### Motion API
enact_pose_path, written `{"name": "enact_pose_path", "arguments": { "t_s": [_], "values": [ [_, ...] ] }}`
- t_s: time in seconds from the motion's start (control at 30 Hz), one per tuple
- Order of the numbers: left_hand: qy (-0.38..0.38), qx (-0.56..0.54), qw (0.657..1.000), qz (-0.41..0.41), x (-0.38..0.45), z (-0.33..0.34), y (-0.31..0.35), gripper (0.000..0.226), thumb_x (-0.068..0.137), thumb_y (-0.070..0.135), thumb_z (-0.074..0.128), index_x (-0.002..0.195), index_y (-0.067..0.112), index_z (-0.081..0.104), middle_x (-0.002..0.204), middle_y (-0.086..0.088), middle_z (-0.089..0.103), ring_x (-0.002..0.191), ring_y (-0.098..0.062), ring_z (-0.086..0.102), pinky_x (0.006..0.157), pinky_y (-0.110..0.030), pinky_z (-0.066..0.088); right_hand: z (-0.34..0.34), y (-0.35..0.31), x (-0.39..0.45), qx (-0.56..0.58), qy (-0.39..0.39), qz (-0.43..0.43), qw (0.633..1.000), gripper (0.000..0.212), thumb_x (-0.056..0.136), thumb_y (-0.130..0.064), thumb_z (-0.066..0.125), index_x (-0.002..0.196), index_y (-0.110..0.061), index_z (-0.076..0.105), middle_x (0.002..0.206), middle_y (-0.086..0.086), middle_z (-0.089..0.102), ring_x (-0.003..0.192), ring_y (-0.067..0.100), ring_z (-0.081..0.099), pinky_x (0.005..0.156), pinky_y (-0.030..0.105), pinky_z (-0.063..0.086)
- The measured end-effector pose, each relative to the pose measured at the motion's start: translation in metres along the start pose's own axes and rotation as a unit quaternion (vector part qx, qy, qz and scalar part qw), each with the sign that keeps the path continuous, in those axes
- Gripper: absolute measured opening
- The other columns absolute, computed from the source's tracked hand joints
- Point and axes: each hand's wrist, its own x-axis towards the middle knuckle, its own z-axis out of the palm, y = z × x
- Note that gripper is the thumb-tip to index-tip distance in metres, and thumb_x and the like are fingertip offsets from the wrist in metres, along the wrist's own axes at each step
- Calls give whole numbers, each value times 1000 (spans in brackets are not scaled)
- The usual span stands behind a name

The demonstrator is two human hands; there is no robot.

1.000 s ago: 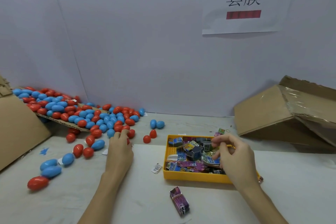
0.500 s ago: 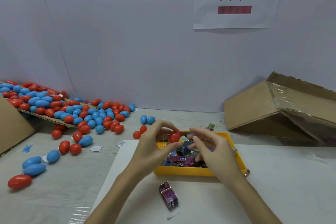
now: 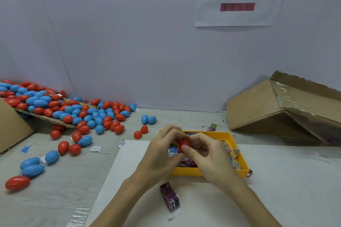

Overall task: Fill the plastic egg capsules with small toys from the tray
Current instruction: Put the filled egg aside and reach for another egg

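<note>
Loose eggs point(image 3: 73, 114) lie at ten o'clock, a cardboard box point(image 3: 280, 108) at two. Over the yellow tray point(image 3: 238, 153), left hand point(image 3: 162, 155) and right hand point(image 3: 208, 158) both pinch a red egg capsule point(image 3: 183, 143), their grip closed round it.

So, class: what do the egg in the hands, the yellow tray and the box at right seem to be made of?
Red egg: likely hard glossy plastic, since it shows highlights. Yellow tray: matte moulded plastic, judging by its uniform colour and thin walls. Box: brown corrugated cardboard with shiny clear tape along its edges.

Counted: 2 hands point(image 3: 160, 155), 1 yellow plastic tray point(image 3: 238, 153), 1 brown cardboard box point(image 3: 287, 108), 1 white paper sign point(image 3: 238, 0). The red and blue plastic egg capsules point(image 3: 73, 114) number dozens, too many to count exactly.
</note>
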Motion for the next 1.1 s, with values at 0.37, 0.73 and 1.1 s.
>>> {"name": "enact_pose_path", "arguments": {
  "t_s": [0.37,0.73,1.1],
  "values": [
    [10,-91,995,-36,1,0,2,31,96,13,73,125,18,64,120,12,70,118,-13,66,96,-23,53,-3,-1,4,189,42,76,978,26,92,-20,72,116,-12,66,98,4,79,91,20,77,72,25,61],
    [40,-141,984,-106,0,2,1,21,102,21,63,122,25,66,105,9,75,102,-19,73,88,-30,59,-2,-8,0,123,35,2,992,24,102,-29,56,121,-24,69,88,4,77,83,21,74,70,31,62],
    [20,-142,983,-114,1,6,7,25,93,25,77,113,22,62,99,10,71,95,-21,72,81,-26,58,-5,-6,0,92,53,19,994,18,102,-32,55,109,-26,72,80,4,74,65,19,69,62,29,60]
  ]
}}
